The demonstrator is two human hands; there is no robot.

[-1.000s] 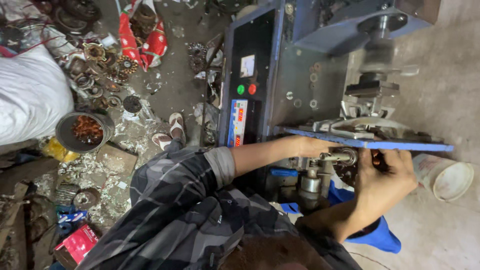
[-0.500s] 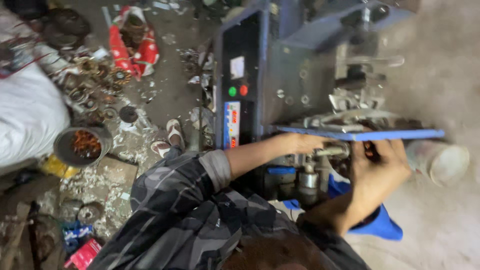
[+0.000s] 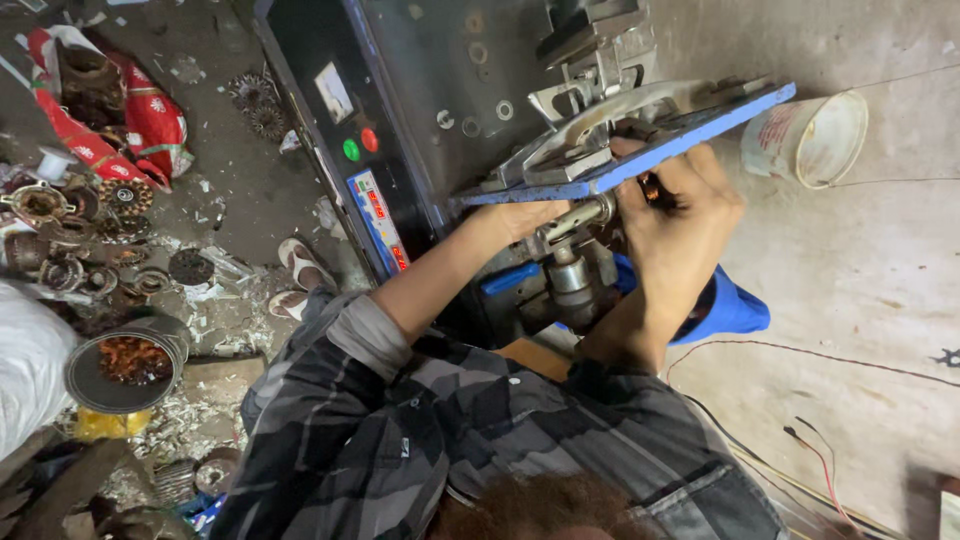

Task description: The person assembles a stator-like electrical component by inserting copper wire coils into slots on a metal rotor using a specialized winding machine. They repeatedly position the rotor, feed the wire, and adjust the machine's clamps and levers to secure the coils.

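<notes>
I stand at a blue and black machine (image 3: pixel 420 110) with a blue metal plate (image 3: pixel 640 150) across its front. Below the plate my left hand (image 3: pixel 515 218) reaches in beside a steel spindle (image 3: pixel 575 222); its fingers are hidden under the plate. Over the plate's near edge my right hand (image 3: pixel 675 225) is curled around a small dark part (image 3: pixel 650 190) close to the spindle's end. Under the spindle stands a grey metal cylinder (image 3: pixel 572 280).
A white bucket (image 3: pixel 805 138) lies on the concrete floor at the right. Loose wires (image 3: pixel 800 440) run along the floor at lower right. At left lie several metal stators and scrap (image 3: pixel 80 240), a round pan of copper bits (image 3: pixel 125 362), and a red sack (image 3: pixel 130 110).
The view has swung and tilted, so the machine now sits higher and slanted. Both hands stay at the spindle under the blue plate, the right hand shifted slightly up.
</notes>
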